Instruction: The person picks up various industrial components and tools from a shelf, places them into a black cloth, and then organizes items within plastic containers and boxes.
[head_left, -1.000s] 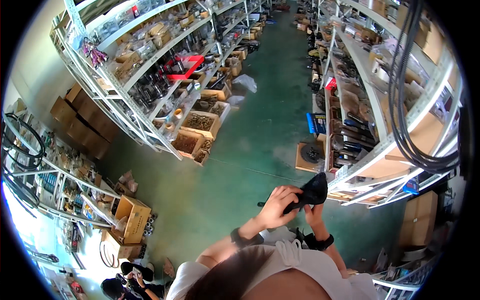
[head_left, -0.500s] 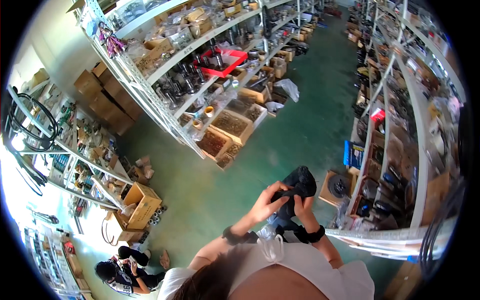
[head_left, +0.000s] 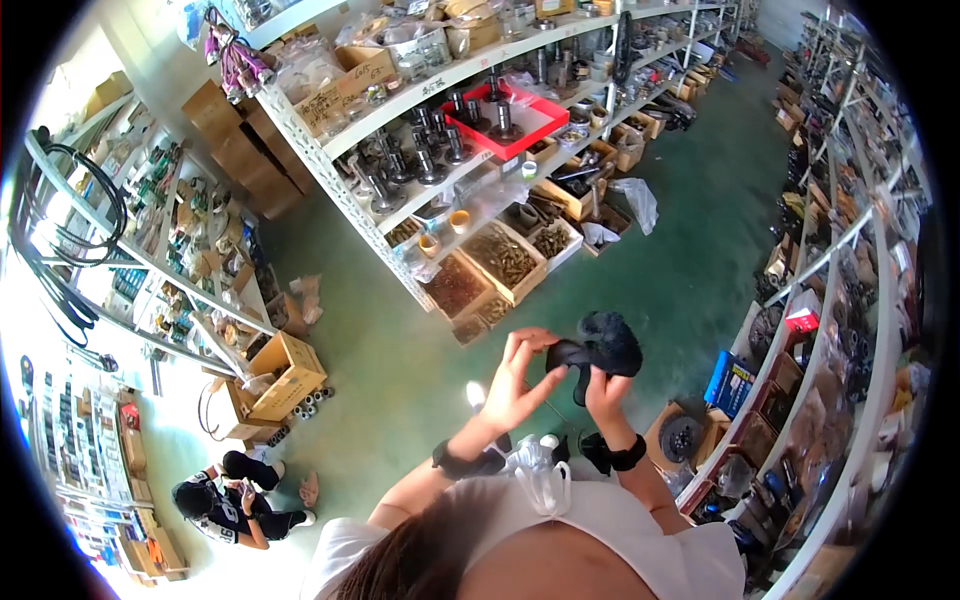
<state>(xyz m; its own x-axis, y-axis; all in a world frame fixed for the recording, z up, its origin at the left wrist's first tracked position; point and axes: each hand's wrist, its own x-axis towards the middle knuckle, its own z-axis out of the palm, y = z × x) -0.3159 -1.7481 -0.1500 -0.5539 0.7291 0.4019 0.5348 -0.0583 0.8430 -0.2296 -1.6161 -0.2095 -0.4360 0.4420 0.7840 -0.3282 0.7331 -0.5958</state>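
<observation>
A black, fuzzy item (head_left: 612,345) with a flat, smooth strap-like part (head_left: 570,354) is held up in front of me, above the green floor; its exact kind is unclear. My left hand (head_left: 513,385) pinches the flat part at its left end, thumb below and fingers above. My right hand (head_left: 606,402) is closed on the lower side of the fuzzy part, thumb against it. A narrow black piece hangs down between the two hands.
A white metal shelf (head_left: 330,190) ahead holds metal parts, a red tray (head_left: 515,140) and boxes of small parts (head_left: 497,255). Loaded shelving runs along the right, with a blue box (head_left: 729,383) at its foot. Cartons (head_left: 285,378) and a seated person (head_left: 235,505) are at left.
My view has swung, so the shelves sit differently in it. The black item has been turned, and its flat part and hanging piece now show; my left fingers have moved to the flat end.
</observation>
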